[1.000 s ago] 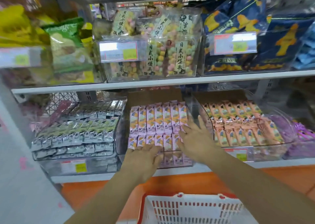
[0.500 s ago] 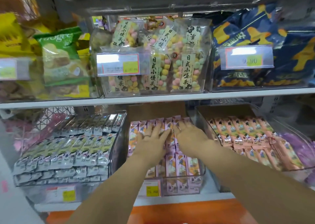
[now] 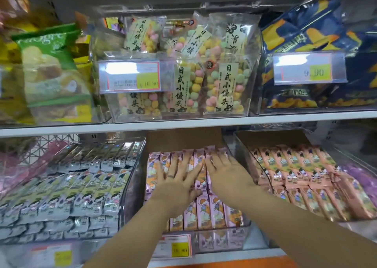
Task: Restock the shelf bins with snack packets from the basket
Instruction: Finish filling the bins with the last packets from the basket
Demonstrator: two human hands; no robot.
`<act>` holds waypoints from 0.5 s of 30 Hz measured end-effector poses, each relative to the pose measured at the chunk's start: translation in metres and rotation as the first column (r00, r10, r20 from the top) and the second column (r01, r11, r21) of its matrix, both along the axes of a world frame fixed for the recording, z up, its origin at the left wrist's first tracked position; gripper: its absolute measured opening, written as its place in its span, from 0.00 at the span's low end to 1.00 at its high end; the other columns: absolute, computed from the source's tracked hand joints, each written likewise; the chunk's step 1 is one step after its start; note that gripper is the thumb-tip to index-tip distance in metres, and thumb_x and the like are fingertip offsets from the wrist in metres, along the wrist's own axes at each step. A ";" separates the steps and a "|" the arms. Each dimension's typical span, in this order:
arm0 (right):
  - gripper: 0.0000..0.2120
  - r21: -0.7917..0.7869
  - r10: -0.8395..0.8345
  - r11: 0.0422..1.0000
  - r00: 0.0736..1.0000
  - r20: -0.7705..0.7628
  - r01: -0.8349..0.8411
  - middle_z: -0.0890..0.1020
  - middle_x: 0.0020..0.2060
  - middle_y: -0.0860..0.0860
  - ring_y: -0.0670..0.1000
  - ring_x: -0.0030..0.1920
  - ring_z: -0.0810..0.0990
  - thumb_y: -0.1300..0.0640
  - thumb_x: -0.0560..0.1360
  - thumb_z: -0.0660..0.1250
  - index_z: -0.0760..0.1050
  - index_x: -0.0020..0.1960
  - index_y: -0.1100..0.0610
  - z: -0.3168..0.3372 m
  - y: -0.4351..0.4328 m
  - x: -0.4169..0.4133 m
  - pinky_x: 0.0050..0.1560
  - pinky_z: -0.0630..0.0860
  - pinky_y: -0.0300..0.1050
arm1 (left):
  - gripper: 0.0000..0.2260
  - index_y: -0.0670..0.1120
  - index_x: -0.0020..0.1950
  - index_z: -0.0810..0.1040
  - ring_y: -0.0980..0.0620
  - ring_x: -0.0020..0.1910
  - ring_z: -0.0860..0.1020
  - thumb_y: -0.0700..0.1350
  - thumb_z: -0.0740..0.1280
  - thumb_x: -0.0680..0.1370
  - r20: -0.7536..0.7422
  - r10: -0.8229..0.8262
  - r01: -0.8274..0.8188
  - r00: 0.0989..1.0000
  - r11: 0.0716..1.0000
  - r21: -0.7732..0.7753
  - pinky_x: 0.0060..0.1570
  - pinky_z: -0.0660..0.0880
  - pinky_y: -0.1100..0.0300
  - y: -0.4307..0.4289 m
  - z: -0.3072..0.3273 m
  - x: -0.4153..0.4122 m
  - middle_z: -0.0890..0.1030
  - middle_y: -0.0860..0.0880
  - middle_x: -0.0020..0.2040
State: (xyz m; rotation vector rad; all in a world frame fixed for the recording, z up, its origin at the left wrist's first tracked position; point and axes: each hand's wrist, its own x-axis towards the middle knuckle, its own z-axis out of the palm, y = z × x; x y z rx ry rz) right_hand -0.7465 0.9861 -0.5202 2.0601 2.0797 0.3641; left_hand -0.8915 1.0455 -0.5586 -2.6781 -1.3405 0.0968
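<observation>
Hands press pink packets; silver packets left, seemingly peach packets right.

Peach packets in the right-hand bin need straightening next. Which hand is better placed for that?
Probably the right hand: it lies flat on the pink packets beside the peach packets, while the left hand would have to cross it.

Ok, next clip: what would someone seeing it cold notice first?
Both hands draw the eye: the left hand and right hand lie flat, fingers spread, on rows of pink packets low in the centre. Right above them stand bags of pastel balls, with a yellow price tag in front. Silver packets lie to the left, and peach packets to the right.
</observation>
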 end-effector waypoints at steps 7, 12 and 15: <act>0.34 -0.064 0.100 0.992 0.980 -0.174 -0.112 0.40 0.77 0.55 0.57 0.77 0.40 0.55 0.80 0.58 0.41 0.78 0.55 -0.008 0.001 -0.020 0.75 0.46 0.54 | 0.30 0.63 0.71 0.29 0.44 0.69 0.23 0.66 0.45 0.78 0.120 0.117 -0.100 0.986 0.986 -0.135 0.69 0.31 0.40 -0.005 -0.004 -0.029 0.22 0.50 0.70; 0.35 -0.083 0.057 0.994 0.976 -0.212 -0.076 0.35 0.76 0.55 0.56 0.76 0.34 0.58 0.80 0.57 0.36 0.77 0.54 -0.023 0.001 -0.024 0.75 0.43 0.53 | 0.30 0.62 0.73 0.30 0.44 0.68 0.21 0.66 0.44 0.78 0.110 0.120 -0.101 0.987 0.981 -0.165 0.68 0.31 0.40 -0.003 -0.009 -0.037 0.23 0.49 0.71; 0.34 -0.047 0.084 0.994 0.956 -0.279 -0.101 0.35 0.76 0.53 0.55 0.76 0.34 0.57 0.80 0.56 0.37 0.77 0.52 -0.022 -0.006 -0.024 0.75 0.42 0.52 | 0.30 0.61 0.71 0.27 0.44 0.68 0.21 0.66 0.43 0.78 0.113 0.123 -0.105 0.986 0.983 -0.152 0.69 0.30 0.40 -0.006 -0.008 -0.038 0.22 0.49 0.71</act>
